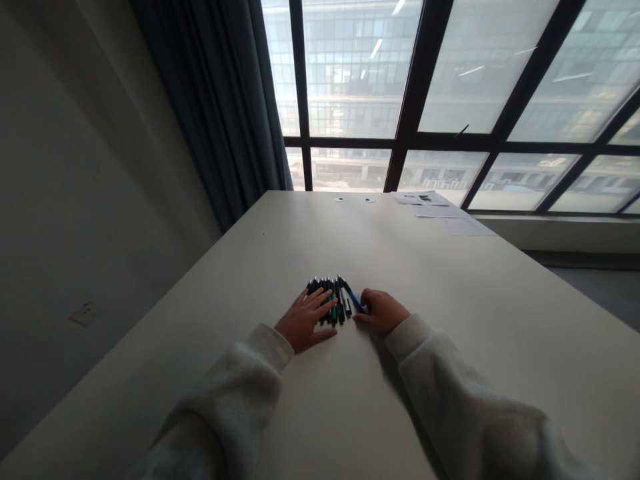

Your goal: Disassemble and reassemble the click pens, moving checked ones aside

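Several pens (pixel 341 308) lie side by side in a row on the white table, mostly dark, with a green one (pixel 333 311) and a white-bodied one (pixel 346 303) among them. Across the left part of the row rests my left hand (pixel 306 321), palm down with its fingers spread, hiding part of the pens. At the row's right end, my right hand (pixel 381 312) has thumb and fingers closed on the lower end of a blue pen (pixel 354 298). That pen slants, its upper tip close to the top of the row.
The long white table (pixel 320 407) reaches to the window (pixel 360 80). Papers (pixel 431 205) lie at its far right corner, and two small cable-hole covers (pixel 339 199) sit near the far edge. A dark curtain (pixel 225 107) hangs at the left beside the wall.
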{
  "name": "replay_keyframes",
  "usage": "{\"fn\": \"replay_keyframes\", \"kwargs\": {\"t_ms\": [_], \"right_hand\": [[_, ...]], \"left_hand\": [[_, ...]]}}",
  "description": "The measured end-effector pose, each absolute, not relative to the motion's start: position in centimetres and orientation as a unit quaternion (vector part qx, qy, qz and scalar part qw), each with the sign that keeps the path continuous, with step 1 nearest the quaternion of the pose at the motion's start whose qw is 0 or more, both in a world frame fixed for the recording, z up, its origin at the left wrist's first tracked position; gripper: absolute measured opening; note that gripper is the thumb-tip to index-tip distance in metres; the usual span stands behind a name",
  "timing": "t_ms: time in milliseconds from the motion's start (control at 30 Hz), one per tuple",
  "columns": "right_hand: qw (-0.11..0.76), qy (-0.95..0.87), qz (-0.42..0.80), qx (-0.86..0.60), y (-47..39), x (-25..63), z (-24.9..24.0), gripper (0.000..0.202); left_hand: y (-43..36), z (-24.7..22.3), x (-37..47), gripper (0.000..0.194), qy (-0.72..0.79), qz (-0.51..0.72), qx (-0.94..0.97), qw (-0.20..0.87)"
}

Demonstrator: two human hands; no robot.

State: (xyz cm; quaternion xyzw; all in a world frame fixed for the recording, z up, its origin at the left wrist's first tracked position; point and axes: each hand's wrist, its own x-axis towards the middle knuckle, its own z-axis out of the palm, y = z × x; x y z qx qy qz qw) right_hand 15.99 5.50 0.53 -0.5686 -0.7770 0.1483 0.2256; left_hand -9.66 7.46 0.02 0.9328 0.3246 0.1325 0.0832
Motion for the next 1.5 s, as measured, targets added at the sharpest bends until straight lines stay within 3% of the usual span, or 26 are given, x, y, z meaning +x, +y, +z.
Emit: {"fn": "replay_keyframes", "kwargs": {"t_ms": [267, 400, 500, 600, 733, 967, 1500], "right_hand": [[0.218, -0.739, 0.164, -0.616, 5.5, 18.9, 4.2, 0.015], [0.265, -0.738, 0.217, -0.581, 4.4, 19.7, 8.4, 0.01], [0.368, -0.71, 0.339, -0.496, 2.8, 19.3, 11.5, 0.023], [0.43, -0.702, 0.356, -0.443, 1.3, 18.8, 14.2, 0.023], [0.527, -0.68, 0.314, -0.4, -0.4, 18.4, 16.9, 0.02], [0.697, -0.582, 0.248, -0.336, -3.1, 18.2, 19.0, 0.016], [0.726, -0.569, 0.237, -0.307, -4.9, 17.9, 18.7, 0.013]], "left_hand": [[7.4, 0.1, -9.5, 0.077, 0.337, 0.169, 0.925, 0.052], [6.7, 2.6, -8.5, 0.077, 0.35, 0.286, 0.888, 0.082], [5.6, 6.1, -7.6, 0.064, 0.348, 0.432, 0.8, 0.229], [4.1, 10.2, -6.7, 0.049, 0.318, 0.521, 0.718, 0.334], [2.9, 15.1, -5.5, 0.024, 0.311, 0.62, 0.625, 0.358], [0.7, 19.5, -4.5, 0.014, 0.301, 0.697, 0.57, 0.315], [-1.0, 19.1, -4.6, 0.011, 0.29, 0.726, 0.561, 0.273]]}}
